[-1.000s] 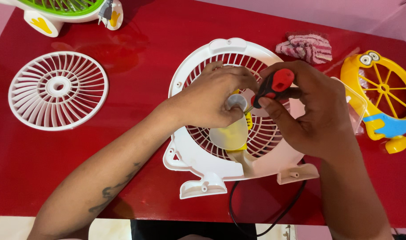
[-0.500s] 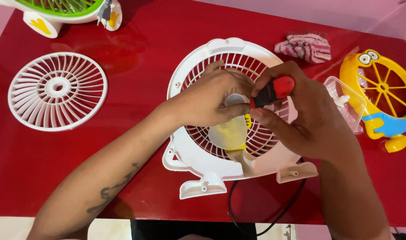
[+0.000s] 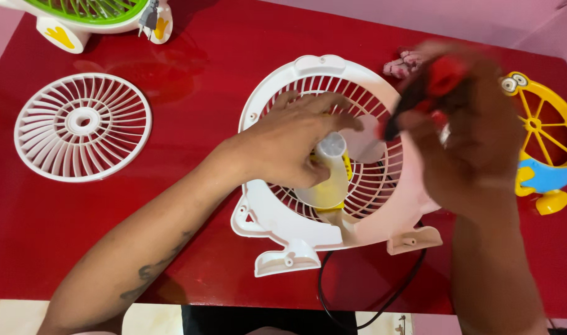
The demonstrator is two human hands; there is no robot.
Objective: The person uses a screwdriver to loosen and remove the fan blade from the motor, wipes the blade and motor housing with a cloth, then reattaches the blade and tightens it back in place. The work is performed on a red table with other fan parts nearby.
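The white fan body (image 3: 333,242) lies flat near the middle of the red table (image 3: 203,80), its black cord (image 3: 358,310) trailing off the near edge. The left hand (image 3: 289,146) rests palm-down on its grille, fingers spread, touching the translucent blade hub (image 3: 332,167). The right hand (image 3: 469,130), blurred, is closed around a red-handled screwdriver (image 3: 429,87) above the fan's right rim. A loose white grille (image 3: 83,126) lies left; a yellow fan (image 3: 544,142) stands right, a green fan (image 3: 91,12) far left.
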